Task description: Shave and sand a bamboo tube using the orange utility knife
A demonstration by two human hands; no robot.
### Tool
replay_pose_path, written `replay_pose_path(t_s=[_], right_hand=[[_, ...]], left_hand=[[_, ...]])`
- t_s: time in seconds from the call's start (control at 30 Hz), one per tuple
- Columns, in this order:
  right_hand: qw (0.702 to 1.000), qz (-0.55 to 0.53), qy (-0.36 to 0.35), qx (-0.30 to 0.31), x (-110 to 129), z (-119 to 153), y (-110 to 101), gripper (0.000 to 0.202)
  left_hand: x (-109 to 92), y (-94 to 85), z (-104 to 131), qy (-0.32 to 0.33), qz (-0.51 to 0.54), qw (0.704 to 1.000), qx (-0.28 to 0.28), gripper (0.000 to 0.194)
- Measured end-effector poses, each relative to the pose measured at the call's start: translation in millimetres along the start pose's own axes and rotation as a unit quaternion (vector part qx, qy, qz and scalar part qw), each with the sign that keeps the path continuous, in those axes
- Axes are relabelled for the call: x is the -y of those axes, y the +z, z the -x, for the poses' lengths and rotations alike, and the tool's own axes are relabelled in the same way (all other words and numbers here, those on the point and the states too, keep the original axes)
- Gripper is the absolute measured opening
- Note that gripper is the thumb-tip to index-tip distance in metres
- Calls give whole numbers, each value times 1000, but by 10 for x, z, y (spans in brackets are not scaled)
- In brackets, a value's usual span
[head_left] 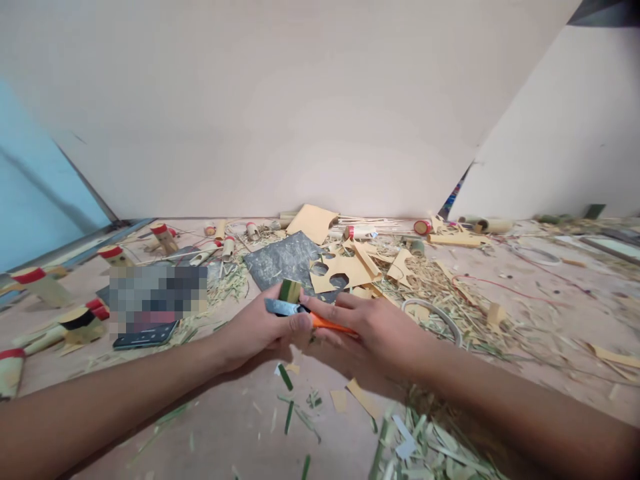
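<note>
Two hands meet right in front of you: your left hand [253, 328] is closed round the bamboo piece [291, 291], its green end poking up, while your right hand [373, 327] wraps snugly round the orange knife [333, 324]. The blade [281, 307] sits just in front of the bamboo, with your left thumb [299, 324] right beside it! Short, light strokes look safest; tuck that thumb clear and brace the piece firmly. Can't tell how the hidden lower fingers sit.
</note>
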State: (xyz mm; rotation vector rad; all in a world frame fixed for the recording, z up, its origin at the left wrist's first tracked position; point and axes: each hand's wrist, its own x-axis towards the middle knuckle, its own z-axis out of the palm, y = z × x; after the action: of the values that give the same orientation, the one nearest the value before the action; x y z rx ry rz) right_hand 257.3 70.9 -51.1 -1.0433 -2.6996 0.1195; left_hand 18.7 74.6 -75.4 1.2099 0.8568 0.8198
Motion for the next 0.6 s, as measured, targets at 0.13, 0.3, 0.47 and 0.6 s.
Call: replay_pose_path(t_s=[0.13,0.3,0.47,0.6], right_hand=[[999,38,-8,1,55,23,33,52],[995,63,81,-18,239,-8,43,53],[977,38,199,-60,171,-69,13,52],[980,45,174,-83,22,-55,5,51]], left_hand=[[-13,51,31,5,30,999,-15,43],[33,118,4,29,-48,994,-91,42],[55,131,-25,24,-38,995,-92,49],[-11,102,-5,-16,-7,999,-29,34]])
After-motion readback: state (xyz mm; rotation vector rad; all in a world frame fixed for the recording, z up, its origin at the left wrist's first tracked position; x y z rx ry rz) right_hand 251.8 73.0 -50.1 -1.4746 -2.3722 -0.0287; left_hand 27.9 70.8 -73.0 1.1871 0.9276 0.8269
